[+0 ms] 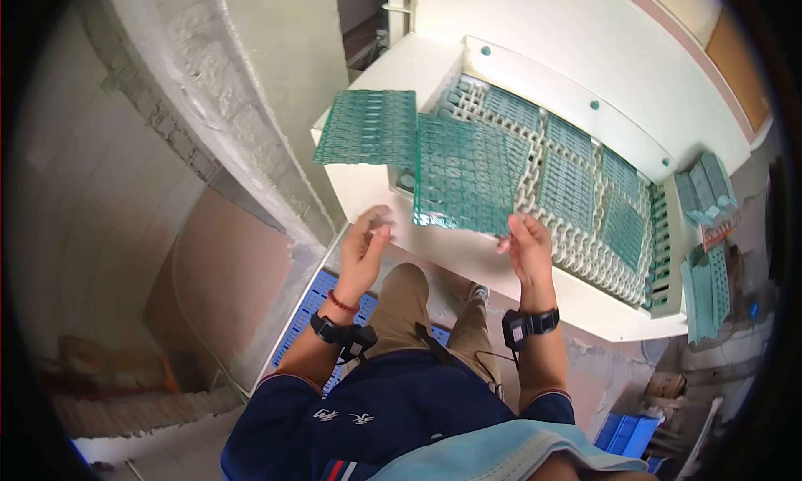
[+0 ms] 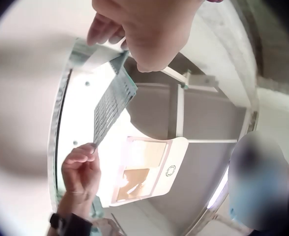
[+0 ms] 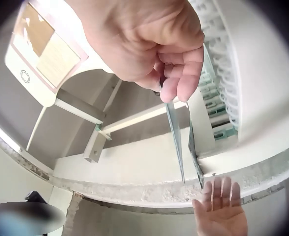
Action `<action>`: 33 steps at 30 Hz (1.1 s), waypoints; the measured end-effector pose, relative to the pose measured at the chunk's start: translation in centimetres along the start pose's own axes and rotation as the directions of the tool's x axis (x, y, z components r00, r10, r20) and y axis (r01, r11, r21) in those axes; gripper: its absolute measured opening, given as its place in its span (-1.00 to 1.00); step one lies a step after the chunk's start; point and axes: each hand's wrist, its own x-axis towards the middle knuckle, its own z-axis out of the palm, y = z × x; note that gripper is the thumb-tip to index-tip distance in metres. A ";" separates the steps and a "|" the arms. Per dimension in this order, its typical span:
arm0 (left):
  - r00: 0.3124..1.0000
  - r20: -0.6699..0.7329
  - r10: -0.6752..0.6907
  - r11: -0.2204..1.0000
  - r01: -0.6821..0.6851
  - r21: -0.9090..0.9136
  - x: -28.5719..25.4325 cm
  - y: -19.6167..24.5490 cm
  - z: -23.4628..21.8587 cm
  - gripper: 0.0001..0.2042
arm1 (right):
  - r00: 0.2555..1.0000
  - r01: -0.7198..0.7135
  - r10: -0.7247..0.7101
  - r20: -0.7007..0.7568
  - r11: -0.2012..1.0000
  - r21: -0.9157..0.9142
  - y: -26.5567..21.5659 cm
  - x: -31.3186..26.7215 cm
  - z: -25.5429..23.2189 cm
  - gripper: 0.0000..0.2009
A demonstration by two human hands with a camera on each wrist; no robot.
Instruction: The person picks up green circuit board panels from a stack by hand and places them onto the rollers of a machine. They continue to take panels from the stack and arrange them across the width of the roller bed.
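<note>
Between thumb and fingers, my right hand pinches the lower right corner of a green, see-through patterned sheet, held up over the machine's front edge. My left hand is apart from it, below and left of its lower left corner, with extended fingers and nothing held. A second similar sheet sits at the machine's left corner. More sheets lie on the white link bed.
White machine housing rises behind the bed. Stacked green pieces stand at its right end. A rough wall edge runs along the left. Blue slatted flooring is underfoot; a blue crate stands at lower right.
</note>
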 end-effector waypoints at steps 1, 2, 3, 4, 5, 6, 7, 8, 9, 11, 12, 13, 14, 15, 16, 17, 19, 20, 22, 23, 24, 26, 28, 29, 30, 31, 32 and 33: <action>0.957 0.197 -0.212 0.890 0.273 -0.365 -0.7 -0.4 0.7 -0.64 | 0.999 0.033 -0.032 -0.018 0.999 0.029 0.3 -1.4 -1.1 -0.82; 0.838 0.445 -0.317 0.588 0.541 -0.601 -1.2 -0.6 1.4 -0.63 | 0.997 0.069 -0.067 -0.036 0.996 0.057 0.5 -2.7 -2.0 -0.82; 0.829 0.463 -0.313 0.583 0.553 -0.595 -1.8 -0.6 2.3 -0.63 | 0.996 0.074 -0.071 -0.057 0.996 0.057 0.8 -3.9 -2.7 -0.82; 0.772 0.570 -0.282 0.460 0.630 -0.625 -2.3 -0.5 3.2 -0.63 | 0.993 0.068 -0.064 -0.097 0.997 0.029 1.1 -5.0 -3.2 -0.83; 0.707 0.667 -0.235 0.329 0.703 -0.630 -2.8 -0.5 4.0 -0.63 | 0.989 0.058 -0.057 -0.137 0.998 0.001 1.4 -6.1 -3.6 -0.83; 0.694 0.682 -0.230 0.324 0.715 -0.619 -3.2 -0.5 4.8 -0.63 | 0.986 0.061 -0.060 -0.157 0.998 0.001 1.9 -7.0 -4.2 -0.83; 0.654 0.724 -0.219 0.284 0.753 -0.594 -3.6 -0.6 5.5 -0.63 | 0.984 0.045 -0.050 -0.173 0.998 -0.036 2.5 -7.8 -4.7 -0.83; 0.612 0.763 -0.206 0.246 0.787 -0.565 -3.9 -0.5 6.0 -0.64 | 0.981 0.028 -0.041 -0.187 0.997 -0.072 2.8 -8.3 -5.0 -0.84; 0.601 0.773 -0.202 0.245 0.795 -0.555 -4.0 -0.4 6.3 -0.64 | 0.976 0.018 -0.036 -0.216 0.996 -0.088 2.9 -8.8 -4.8 -0.84; 0.588 0.744 -0.318 0.320 0.805 -0.500 -4.1 -0.1 6.7 -0.67 | 0.973 0.020 -0.044 -0.227 0.994 -0.106 3.8 -9.4 -5.5 -0.84; 0.581 0.749 -0.317 0.322 0.809 -0.492 -4.2 0.0 6.8 -0.67 | 0.974 0.020 -0.048 -0.223 0.992 -0.127 4.1 -9.6 -5.6 -0.84; 0.571 0.729 -0.378 0.311 0.819 -0.481 -4.3 0.0 6.8 -0.68 | 0.966 -0.003 -0.040 -0.254 0.986 -0.166 4.2 -9.8 -5.5 -0.83; 0.560 0.704 -0.437 0.301 0.829 -0.472 -4.3 0.0 6.8 -0.69 | 0.965 -0.002 -0.040 -0.259 0.987 -0.160 4.2 -9.8 -5.6 -0.83; 0.556 0.707 -0.438 0.304 0.831 -0.466 -4.3 -0.1 6.7 -0.69 | 0.964 0.017 -0.069 -0.257 0.980 -0.200 4.3 -9.8 -5.6 -0.83; 0.554 0.697 -0.454 0.284 0.832 -0.477 -4.4 -0.4 6.5 -0.71 | 0.962 0.035 -0.097 -0.254 0.970 -0.240 4.4 -9.9 -5.6 -0.83; 0.554 0.687 -0.470 0.264 0.831 -0.489 -4.4 -0.7 6.4 -0.73 | 0.961 0.034 -0.096 -0.258 0.971 -0.236 4.2 -9.8 -5.7 -0.83; 0.576 0.653 -0.492 0.264 0.813 -0.519 -4.4 -1.5 6.1 -0.73 | 0.955 0.029 -0.085 -0.286 0.980 -0.196 3.7 -9.8 -6.2 -0.83; 0.600 0.615 -0.511 0.262 0.790 -0.554 -4.2 -1.8 5.9 -0.73 | 0.954 0.029 -0.086 -0.288 0.980 -0.196 3.5 -9.9 -6.8 -0.83; 0.623 0.590 -0.514 0.284 0.772 -0.568 -3.6 -1.9 5.2 -0.74 | 0.926 0.034 -0.086 -0.367 0.989 -0.144 3.2 -10.2 -8.4 -0.85; 0.646 0.562 -0.517 0.307 0.753 -0.583 -3.2 -2.0 4.9 -0.74 | 0.914 0.046 -0.099 -0.394 0.989 -0.142 3.2 -10.6 -9.5 -0.86; 0.646 0.563 -0.516 0.304 0.752 -0.585 -2.8 -2.1 4.7 -0.74 | 0.914 0.045 -0.100 -0.394 0.988 -0.145 3.1 -10.9 -10.6 -0.86; 0.658 0.531 -0.534 0.318 0.738 -0.596 -2.1 -2.4 4.2 -0.78 | 0.873 0.099 -0.161 -0.460 0.983 -0.156 2.9 -11.7 -12.5 -0.86; 0.670 0.523 -0.527 0.329 0.728 -0.602 -1.6 -3.0 4.0 -0.77 | 0.856 0.119 -0.187 -0.481 0.978 -0.170 2.4 -12.4 -13.7 -0.86; 0.682 0.515 -0.519 0.343 0.718 -0.605 -1.3 -3.2 3.9 -0.77 | 0.845 0.138 -0.195 -0.497 0.979 -0.151 2.2 -12.6 -14.2 -0.86; 0.682 0.518 -0.517 0.340 0.719 -0.606 -0.9 -3.3 3.9 -0.77 | 0.833 0.157 -0.203 -0.514 0.979 -0.131 1.9 -12.8 -14.5 -0.86; 0.684 0.528 -0.503 0.355 0.721 -0.595 -0.5 -3.3 3.9 -0.76 | 0.831 0.157 -0.199 -0.520 0.980 -0.123 1.7 -12.8 -14.7 -0.86; 0.687 0.538 -0.489 0.371 0.722 -0.585 -0.1 -3.3 3.9 -0.75 | 0.830 0.159 -0.201 -0.521 0.979 -0.125 1.5 -12.7 -14.7 -0.86; 0.687 0.538 -0.488 0.371 0.721 -0.585 0.3 -3.2 4.1 -0.75 | 0.824 0.143 -0.182 -0.536 0.983 -0.114 1.3 -12.5 -14.7 -0.85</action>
